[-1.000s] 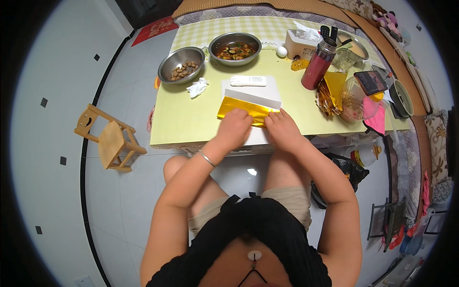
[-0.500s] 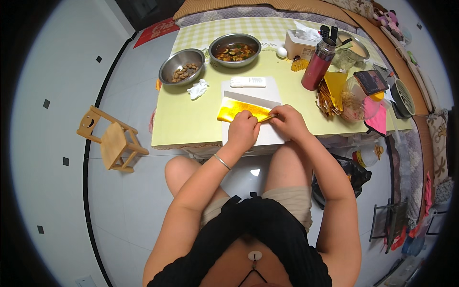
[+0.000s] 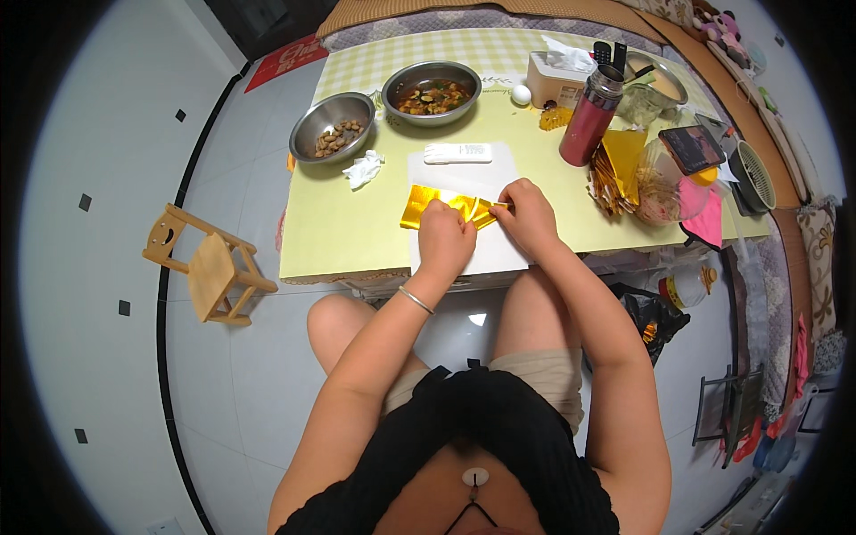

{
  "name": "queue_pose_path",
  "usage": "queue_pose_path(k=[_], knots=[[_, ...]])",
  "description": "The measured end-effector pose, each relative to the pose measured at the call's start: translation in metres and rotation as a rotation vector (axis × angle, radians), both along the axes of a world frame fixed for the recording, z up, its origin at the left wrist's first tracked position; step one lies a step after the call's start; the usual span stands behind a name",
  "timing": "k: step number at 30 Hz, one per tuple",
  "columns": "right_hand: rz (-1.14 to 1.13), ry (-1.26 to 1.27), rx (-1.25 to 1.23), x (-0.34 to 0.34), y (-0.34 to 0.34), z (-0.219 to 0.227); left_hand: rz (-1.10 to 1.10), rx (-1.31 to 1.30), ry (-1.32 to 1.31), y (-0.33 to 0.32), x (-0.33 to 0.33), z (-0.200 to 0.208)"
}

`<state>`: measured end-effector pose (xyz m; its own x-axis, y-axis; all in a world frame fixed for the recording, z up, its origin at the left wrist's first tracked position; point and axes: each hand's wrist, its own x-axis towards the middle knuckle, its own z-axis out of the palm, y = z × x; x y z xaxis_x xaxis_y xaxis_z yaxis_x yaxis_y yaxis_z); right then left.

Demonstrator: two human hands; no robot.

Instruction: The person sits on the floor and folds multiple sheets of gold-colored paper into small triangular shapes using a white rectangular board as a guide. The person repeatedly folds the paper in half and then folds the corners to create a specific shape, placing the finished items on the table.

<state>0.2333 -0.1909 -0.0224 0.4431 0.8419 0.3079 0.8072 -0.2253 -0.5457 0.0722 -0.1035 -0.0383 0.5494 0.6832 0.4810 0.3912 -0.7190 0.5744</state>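
Shiny gold foil paper (image 3: 419,201) lies over a white sheet (image 3: 495,254) at the table's near edge, folded and creased toward its right end. My left hand (image 3: 446,237) is closed on the paper's middle, fingers bent over it. My right hand (image 3: 530,218) pinches the narrow right end between thumb and fingers. Just beyond the paper rests a flat white case (image 3: 457,153), also on the white sheet. The fingertips hide part of the fold.
Farther back stand a steel bowl of peanuts (image 3: 337,140), a steel bowl of food in liquid (image 3: 434,100) and a tissue box (image 3: 555,82). Crumpled tissue (image 3: 364,169) lies left. On the right are a red flask (image 3: 590,120), folded gold paper (image 3: 615,178) and a phone (image 3: 692,149).
The grey-white strip along the gold paper's far edge no longer shows. The paper's right part is now folded narrower, and my right hand has shifted slightly away from me.
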Motion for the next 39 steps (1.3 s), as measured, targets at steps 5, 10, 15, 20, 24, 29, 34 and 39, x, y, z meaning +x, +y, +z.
queue_pose_path(k=[5, 10, 15, 20, 24, 29, 34, 39], knots=[[0.142, -0.447, 0.276, -0.01, -0.005, -0.008, -0.013, 0.035, -0.004, 0.001, 0.001, -0.001], [0.356, -0.394, -0.005, -0.026, -0.012, -0.027, -0.031, 0.017, -0.012, 0.002, 0.003, 0.0], [0.363, -0.377, -0.16, -0.031, -0.021, -0.021, -0.099, -0.001, 0.01, 0.005, -0.006, -0.002], [0.475, -0.352, -0.212, -0.026, -0.027, -0.009, -0.316, 0.222, 0.056, 0.033, -0.045, 0.014], [0.552, -0.329, -0.244, -0.021, -0.03, -0.004, -0.475, 0.325, 0.215, 0.067, -0.08, 0.033], [0.63, -0.225, -0.191, -0.013, -0.03, 0.001, -0.599, 0.489, 0.337, 0.078, -0.09, 0.044], [0.671, -0.061, -0.094, 0.0, -0.031, 0.001, -0.657, 0.446, 0.307, 0.069, -0.095, 0.038], [0.453, 0.155, 0.14, -0.035, -0.027, -0.011, -0.593, 0.128, 0.206, 0.049, -0.087, 0.027]])
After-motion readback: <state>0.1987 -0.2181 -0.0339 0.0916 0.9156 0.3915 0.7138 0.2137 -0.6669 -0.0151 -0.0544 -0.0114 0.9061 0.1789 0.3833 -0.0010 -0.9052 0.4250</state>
